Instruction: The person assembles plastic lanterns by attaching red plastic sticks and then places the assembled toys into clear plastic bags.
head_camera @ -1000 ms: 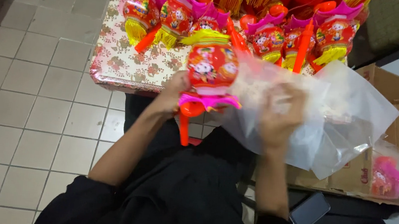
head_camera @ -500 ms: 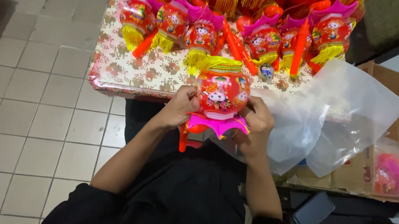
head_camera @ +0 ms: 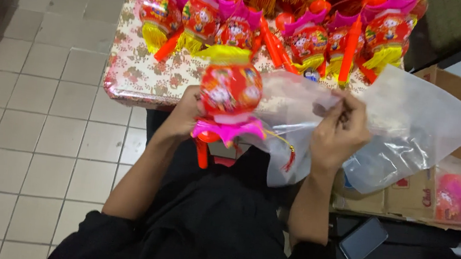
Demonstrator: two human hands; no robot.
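One lantern (head_camera: 230,89) half-hiding left hand (head_camera: 185,114)

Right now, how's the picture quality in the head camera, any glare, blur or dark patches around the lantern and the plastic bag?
Head view: the red toy lantern in the left hand is slightly soft; the clear plastic bag pinched by the right hand shows pale sheen; a dark shadow lies on the tiled floor upper left; the lower right corner is dim.

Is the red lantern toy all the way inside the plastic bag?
No, the red lantern toy sits in the left hand, outside the clear plastic bag that the right hand pinches.
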